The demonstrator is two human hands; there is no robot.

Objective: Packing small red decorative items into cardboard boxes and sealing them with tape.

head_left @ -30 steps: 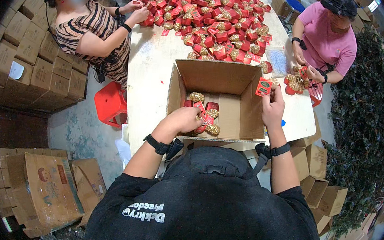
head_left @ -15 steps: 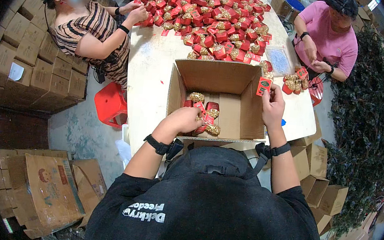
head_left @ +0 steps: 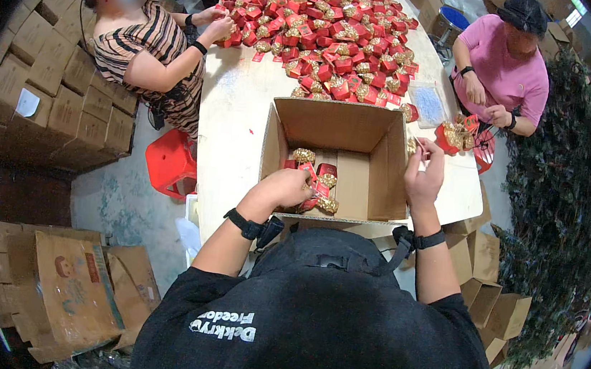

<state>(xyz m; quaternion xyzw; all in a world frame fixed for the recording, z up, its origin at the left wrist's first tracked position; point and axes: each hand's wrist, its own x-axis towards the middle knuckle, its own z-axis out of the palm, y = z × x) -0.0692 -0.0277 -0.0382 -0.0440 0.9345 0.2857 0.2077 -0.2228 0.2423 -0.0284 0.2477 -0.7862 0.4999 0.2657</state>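
Note:
An open cardboard box [head_left: 339, 126] stands on the table in front of me, with several small red-and-gold ornaments [head_left: 325, 180] lying in its near left part. My left hand [head_left: 286, 188] reaches over the box's left wall, its fingers closed on one of these ornaments; the fingertips are partly hidden. Just outside the right wall, my right hand [head_left: 424, 176] pinches a small tag [head_left: 419, 143], now seen nearly edge-on. A gold ornament part [head_left: 411, 147] shows beside those fingertips; whether it hangs from the tag I cannot tell.
A large heap of similar ornaments [head_left: 326, 29] covers the far table [head_left: 233, 127]. A clear tray [head_left: 427, 103] and a small ornament cluster [head_left: 457, 135] lie at the right. Co-workers sit left [head_left: 154, 58] and right [head_left: 502, 69]. A red stool [head_left: 170, 162] and stacked cartons [head_left: 67, 99] stand left.
My right hand has lowered slightly and turned the tag from face-on to edge-on. My left hand stays among the ornaments in the box. The whole view has shifted slightly.

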